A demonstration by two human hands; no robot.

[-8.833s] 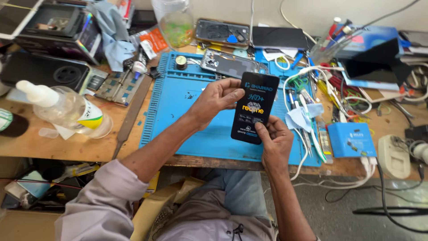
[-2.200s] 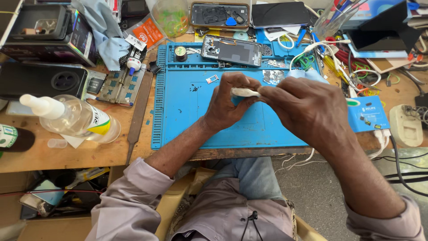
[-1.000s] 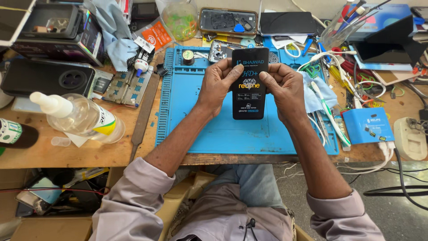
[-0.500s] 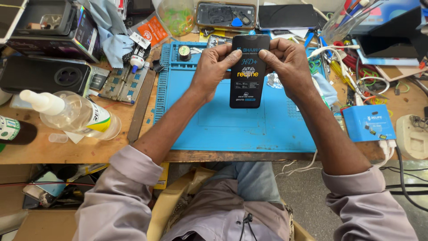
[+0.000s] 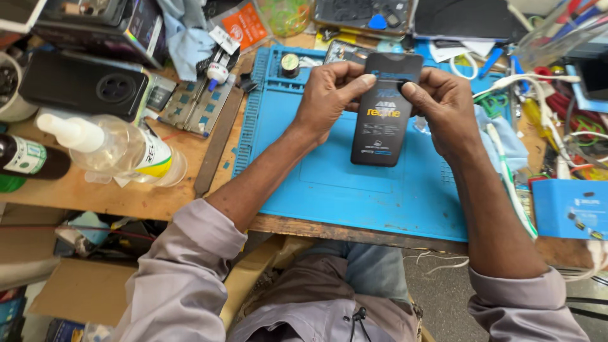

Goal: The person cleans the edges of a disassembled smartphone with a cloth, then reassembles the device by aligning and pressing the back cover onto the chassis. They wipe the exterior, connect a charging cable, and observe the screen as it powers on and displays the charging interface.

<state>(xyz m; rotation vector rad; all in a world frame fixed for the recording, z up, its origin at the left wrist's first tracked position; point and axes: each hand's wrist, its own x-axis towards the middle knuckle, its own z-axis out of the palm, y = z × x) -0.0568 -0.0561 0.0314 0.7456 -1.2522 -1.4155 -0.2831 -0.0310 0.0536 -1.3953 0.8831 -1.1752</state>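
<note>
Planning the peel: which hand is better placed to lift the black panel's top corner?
Right hand, probably: its thumb already rests near the black panel top edge, while the left hand steadies the opposite side.

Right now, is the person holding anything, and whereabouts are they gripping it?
Yes: a flat black phone-shaped panel, held above the blue mat. The left hand and right hand pinch its upper side edges, thumbs on its printed face.

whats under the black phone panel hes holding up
Below the black phone panel, gripped at its top by the left hand and right hand, lies the blue work mat. The mat directly behind it is hidden.
</note>
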